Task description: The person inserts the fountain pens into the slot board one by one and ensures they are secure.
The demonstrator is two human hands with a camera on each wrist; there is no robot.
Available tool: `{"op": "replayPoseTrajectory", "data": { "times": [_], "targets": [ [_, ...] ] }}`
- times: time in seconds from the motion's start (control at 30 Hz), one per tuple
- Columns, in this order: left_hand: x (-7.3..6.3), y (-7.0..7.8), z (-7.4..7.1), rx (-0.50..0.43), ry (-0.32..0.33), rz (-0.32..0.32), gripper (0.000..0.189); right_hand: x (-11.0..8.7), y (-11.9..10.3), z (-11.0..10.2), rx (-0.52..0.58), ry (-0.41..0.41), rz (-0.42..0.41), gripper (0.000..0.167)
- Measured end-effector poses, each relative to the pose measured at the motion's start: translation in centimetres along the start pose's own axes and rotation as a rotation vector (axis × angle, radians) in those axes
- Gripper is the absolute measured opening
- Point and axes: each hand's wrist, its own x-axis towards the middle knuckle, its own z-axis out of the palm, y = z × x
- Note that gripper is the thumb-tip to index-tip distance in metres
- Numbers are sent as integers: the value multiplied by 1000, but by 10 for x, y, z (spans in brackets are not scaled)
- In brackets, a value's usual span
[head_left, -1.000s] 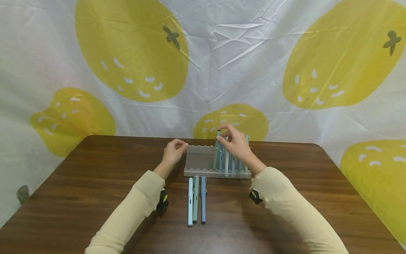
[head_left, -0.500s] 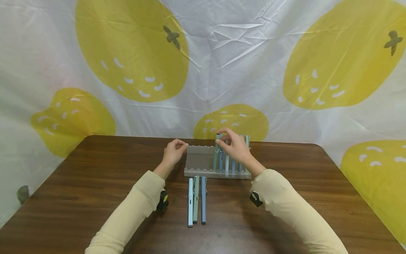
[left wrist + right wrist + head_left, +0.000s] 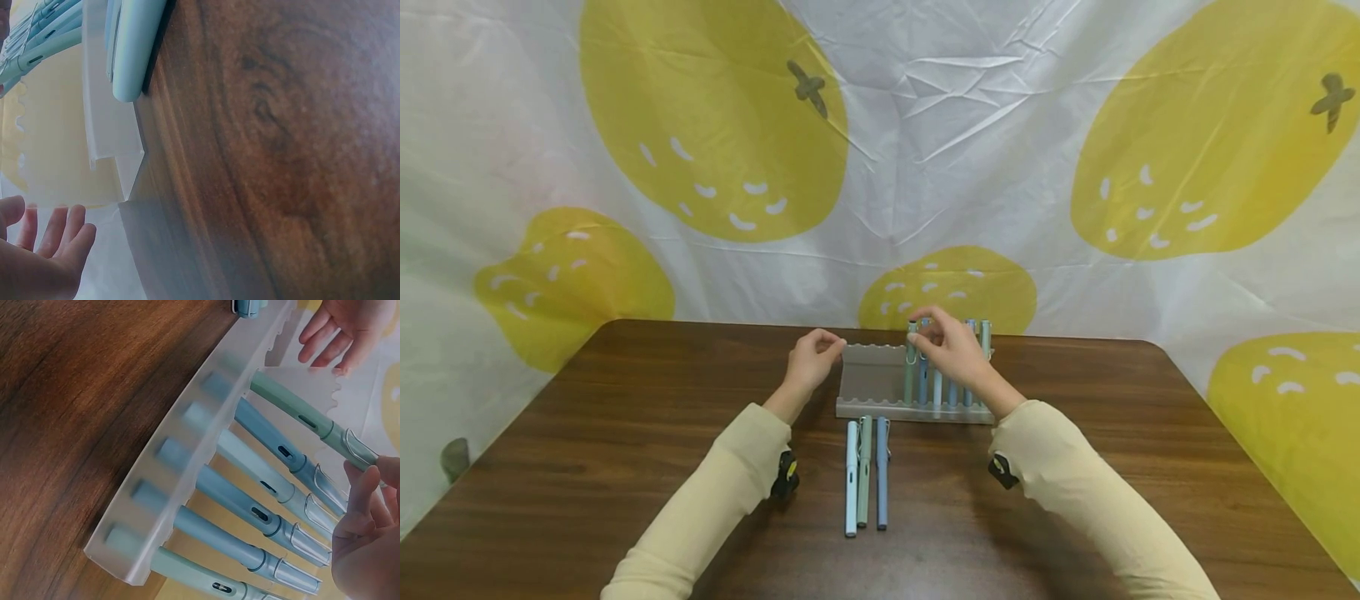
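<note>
Landmark: pen rack (image 3: 872, 379), translucent grey, standing on the wooden table (image 3: 625, 417) near its far edge.

Right hand (image 3: 951, 350) is at the top of the rack's right half, fingertips pinching the cap end of the green pen (image 3: 910, 367). In the right wrist view the thumb and a finger (image 3: 359, 487) close on that pen's (image 3: 312, 422) clip end. The grip is narrow and on the pen. The pen stands in the rack, leaning against its back wall, leftmost of the row.

Five more pens (image 3: 951, 383) stand in the rack to the right of the green one, partly hidden behind the hand; the right wrist view shows them side by side in their slots (image 3: 250, 512).

Left hand (image 3: 811, 358) hovers just off the rack's left end, fingers loosely curled and holding nothing. From the left wrist view its fingers (image 3: 56, 234) are relaxed and clear of the rack (image 3: 109, 134).

The rack's left slots hold nothing.

Three loose pens (image 3: 865, 471) lie flat on the table just in front of the rack, parallel and touching each other.

A lemon-print cloth (image 3: 925, 125) hangs behind the rack.
</note>
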Motion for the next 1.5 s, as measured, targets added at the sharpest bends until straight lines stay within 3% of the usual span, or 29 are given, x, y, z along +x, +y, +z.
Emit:
{"op": "replayPoseTrajectory", "data": {
  "times": [0.23,0.37,1.5],
  "targets": [
    [-1,1,-1,-10,-9,4,17,0,4,2,-254,17,-131,41],
    [-1,1,-1,-14,-14,2,17,-1,7,4,-352,-8,-133,49],
    [-1,1,-2,-10,-10,-10,18,6,5,3,-398,-119,43,56]
  ]
}}
